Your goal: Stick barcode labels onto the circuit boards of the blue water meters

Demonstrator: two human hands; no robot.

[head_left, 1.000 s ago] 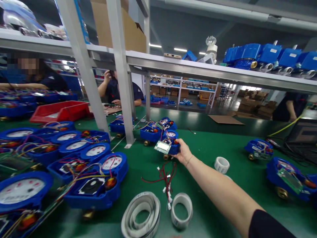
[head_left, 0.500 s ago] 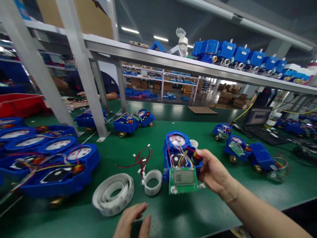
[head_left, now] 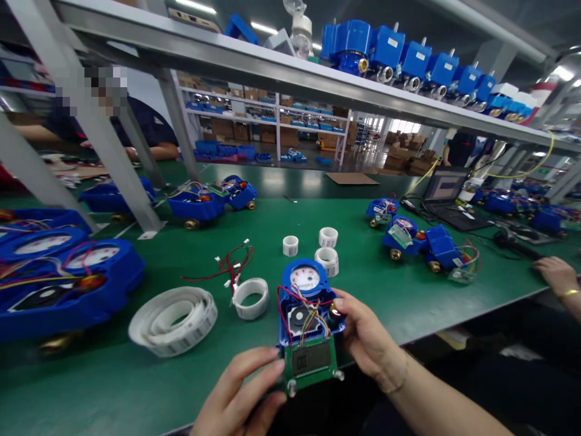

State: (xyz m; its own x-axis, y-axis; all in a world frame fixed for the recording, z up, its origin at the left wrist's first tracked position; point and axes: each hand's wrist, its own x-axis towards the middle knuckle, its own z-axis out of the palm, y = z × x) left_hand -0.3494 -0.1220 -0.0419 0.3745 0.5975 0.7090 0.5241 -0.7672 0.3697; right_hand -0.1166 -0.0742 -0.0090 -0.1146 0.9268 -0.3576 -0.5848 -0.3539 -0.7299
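My right hand (head_left: 370, 339) grips a blue water meter (head_left: 284, 297) by its right side, near the table's front edge. The meter's round dial (head_left: 305, 277) is at the far end, with coloured wires and a black round part in its open housing. A green circuit board with a display (head_left: 312, 358) hangs at the near end, joined by wires. My left hand (head_left: 247, 390) is at the board's left edge, fingers apart and fingertips at or very near it; firm contact is hard to tell. Left of the meter lie a small label roll (head_left: 251, 299) and a larger loose one (head_left: 173, 321).
Red and black wires (head_left: 233, 263) lie behind the rolls. Several blue meters (head_left: 91, 284) crowd the left; more meters (head_left: 402, 236) and a laptop (head_left: 447, 188) stand right. Small label rolls (head_left: 327, 261) sit behind. A loaded shelf (head_left: 272, 66) crosses above. Another person's hand (head_left: 556, 275) is far right.
My right hand has brought the meter nearer and lower, towards the table's front edge. My left hand has moved up to the circuit board's edge. The view has shifted, showing more label rolls.
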